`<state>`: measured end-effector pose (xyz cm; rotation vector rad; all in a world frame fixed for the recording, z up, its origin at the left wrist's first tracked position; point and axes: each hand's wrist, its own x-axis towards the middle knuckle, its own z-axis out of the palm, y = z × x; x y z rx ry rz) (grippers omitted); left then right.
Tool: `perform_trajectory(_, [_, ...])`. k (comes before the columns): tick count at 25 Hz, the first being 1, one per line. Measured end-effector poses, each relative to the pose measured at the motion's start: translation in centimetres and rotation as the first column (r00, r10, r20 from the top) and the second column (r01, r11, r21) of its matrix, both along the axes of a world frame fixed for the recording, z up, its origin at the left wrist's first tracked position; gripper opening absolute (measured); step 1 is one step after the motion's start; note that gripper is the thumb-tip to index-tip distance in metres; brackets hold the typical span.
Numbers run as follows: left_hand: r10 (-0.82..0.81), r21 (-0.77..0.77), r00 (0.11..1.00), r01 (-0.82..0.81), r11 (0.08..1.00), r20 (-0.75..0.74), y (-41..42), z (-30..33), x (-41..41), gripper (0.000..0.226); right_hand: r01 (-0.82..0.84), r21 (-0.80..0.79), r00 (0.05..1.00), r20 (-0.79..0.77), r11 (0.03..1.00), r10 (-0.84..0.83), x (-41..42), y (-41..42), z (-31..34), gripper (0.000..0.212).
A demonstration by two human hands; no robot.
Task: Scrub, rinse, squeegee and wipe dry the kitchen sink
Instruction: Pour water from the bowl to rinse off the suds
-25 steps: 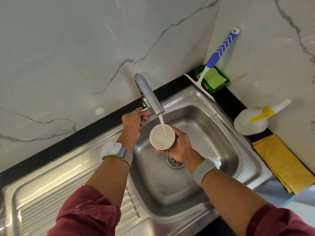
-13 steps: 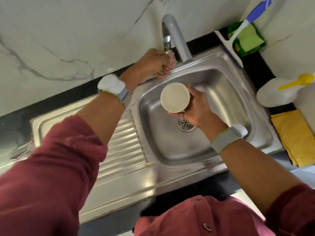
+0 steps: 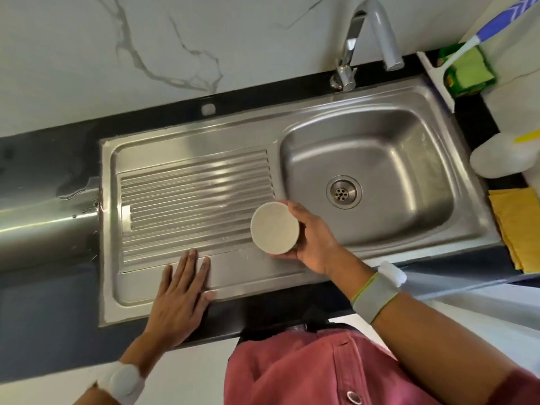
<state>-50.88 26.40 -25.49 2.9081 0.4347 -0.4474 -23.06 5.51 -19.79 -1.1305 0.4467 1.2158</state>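
The steel sink [image 3: 380,118] has a basin on the right with a round drain [image 3: 344,191] and a ribbed drainboard [image 3: 195,188] on the left. My right hand [image 3: 314,238] holds a small white cup [image 3: 275,228] with water in it, over the drainboard's right end near the basin's rim. My left hand [image 3: 181,296] lies flat, fingers spread, on the sink's front edge. The grey tap [image 3: 377,33] stands behind the basin with no water running. A squeegee [image 3: 438,80] with a blue and white handle leans in the far right corner.
Green sponges in a holder [image 3: 470,73] sit behind the squeegee. A white spray bottle [image 3: 496,156] with a yellow trigger lies right of the basin, and a yellow cloth [image 3: 520,226] in front of it. The dark counter [image 3: 52,159] is wet at the left.
The tap was running into the cup, then my left hand left the tap and came down flat on the sink's front edge. My right hand carried the cup left to the drainboard.
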Motion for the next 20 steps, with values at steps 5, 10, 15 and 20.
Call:
perform_trajectory(5, [-0.172,-0.023,0.984,0.171,0.985,-0.045,-5.8,-1.2,8.5,0.068,-0.033,-0.12,0.967,0.246,0.992,0.062,-4.4,1.1,1.2,0.025])
perform_trajectory(10, [-0.186,-0.009,0.977,0.186,0.982,-0.103,-8.7,-1.4,15.0,0.074,0.185,-0.127,0.959,0.24,0.975,-0.15,-4.1,0.7,2.1,0.027])
perform_trajectory(15, [-0.168,-0.038,0.985,0.166,0.985,-0.044,-9.3,-1.5,18.0,0.085,0.402,-0.024,0.912,0.097,0.915,-0.398,-2.7,-4.4,1.2,0.043])
perform_trajectory(20, [-0.274,-0.31,0.945,0.211,0.927,-0.177,-19.8,0.4,24.6,0.059,0.578,-0.109,0.815,0.123,0.809,-0.566,0.7,-12.7,0.5,0.045])
